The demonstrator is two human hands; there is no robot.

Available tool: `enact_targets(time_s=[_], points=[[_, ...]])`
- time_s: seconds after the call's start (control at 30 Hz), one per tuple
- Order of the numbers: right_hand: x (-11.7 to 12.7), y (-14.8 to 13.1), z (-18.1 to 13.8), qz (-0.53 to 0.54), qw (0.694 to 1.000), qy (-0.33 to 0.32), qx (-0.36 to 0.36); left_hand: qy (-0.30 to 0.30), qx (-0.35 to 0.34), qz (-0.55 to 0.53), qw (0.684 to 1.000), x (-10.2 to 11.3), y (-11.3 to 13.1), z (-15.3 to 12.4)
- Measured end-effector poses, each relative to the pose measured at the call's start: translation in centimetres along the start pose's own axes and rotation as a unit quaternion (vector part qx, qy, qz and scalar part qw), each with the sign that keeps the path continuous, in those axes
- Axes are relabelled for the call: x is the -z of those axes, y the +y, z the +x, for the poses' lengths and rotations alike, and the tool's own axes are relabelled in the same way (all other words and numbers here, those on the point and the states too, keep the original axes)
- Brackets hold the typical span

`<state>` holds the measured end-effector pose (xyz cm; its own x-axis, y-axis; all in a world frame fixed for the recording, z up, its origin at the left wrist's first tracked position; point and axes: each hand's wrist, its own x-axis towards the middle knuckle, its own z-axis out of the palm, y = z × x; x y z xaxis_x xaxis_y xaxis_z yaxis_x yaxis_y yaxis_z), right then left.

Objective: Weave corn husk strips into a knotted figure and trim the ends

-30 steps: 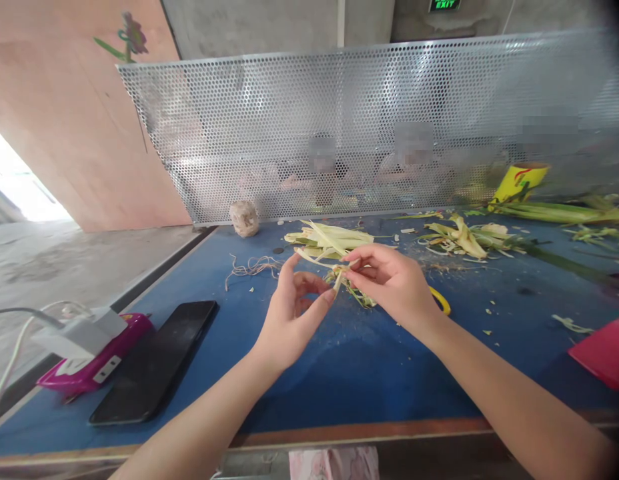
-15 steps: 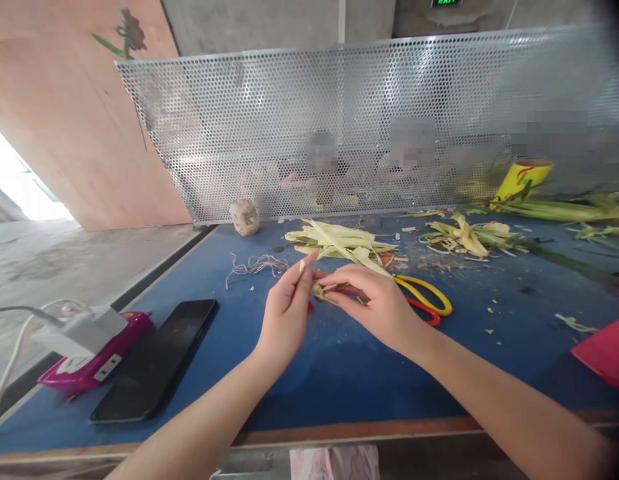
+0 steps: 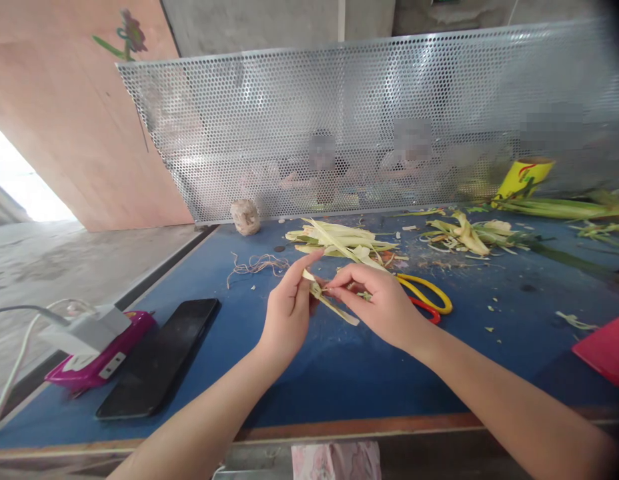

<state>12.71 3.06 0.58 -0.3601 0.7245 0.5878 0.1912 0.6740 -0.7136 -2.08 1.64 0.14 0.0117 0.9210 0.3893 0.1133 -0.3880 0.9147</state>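
Observation:
A small bundle of pale husk strips [image 3: 334, 307] is between my hands, one strip sticking out toward the lower right. My left hand [image 3: 291, 300] grips it between thumb and fingers. From the other side my right hand [image 3: 372, 293] pinches a part of the same bundle at its fingertips; what exactly lies in the pinch is too small to tell. Just beyond my hands lies a pile of pale green husk leaves [image 3: 339, 237]. Scissors [image 3: 424, 293] with yellow and red handles rest beside my right wrist, their blades hidden.
On the blue table [image 3: 349, 387] are a black phone [image 3: 162, 357], a magenta power strip [image 3: 97, 357] with a charger, tangled threads [image 3: 257, 265], a wrapped roll [image 3: 245, 217], leaf scraps [image 3: 467, 237], a yellow can [image 3: 522, 180] and a red object [image 3: 604, 350]. A perforated metal screen [image 3: 289, 133] stands behind, people beyond it.
A husk strip now points out toward the lower right from between my hands. My right fingertips have closed into a tighter pinch. The left hand has hardly moved.

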Motion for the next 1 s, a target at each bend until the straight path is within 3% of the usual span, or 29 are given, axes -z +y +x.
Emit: enact_targets(time_s=[0.2, 0.43, 0.53, 0.83, 1.0], points=[[1.2, -0.1, 0.6, 0.047, 0.997, 0.029, -0.061, 0.008, -0.006, -0.008, 1.0, 0.0, 0.2, 0.0], [1.0, 0.3, 0.7, 0.217, 0.953, -0.094, -0.187, -0.03, 0.0, 0.048, 0.998, 0.1, 0.6, -0.2], [0.8, 0.6, 0.6, 0.272, 0.934, -0.135, -0.191, -0.024, -0.005, 0.08, 0.996, 0.0, 1.0, -0.1], [1.1, 1.0, 0.6, 0.249, 0.935, -0.165, -0.192, -0.044, 0.006, 0.11, 0.993, 0.1, 0.8, -0.1], [2.0, 0.9, 0.6, 0.268, 0.926, -0.181, -0.194, -0.011, 0.007, 0.093, 0.996, 0.4, 0.8, 0.3]])
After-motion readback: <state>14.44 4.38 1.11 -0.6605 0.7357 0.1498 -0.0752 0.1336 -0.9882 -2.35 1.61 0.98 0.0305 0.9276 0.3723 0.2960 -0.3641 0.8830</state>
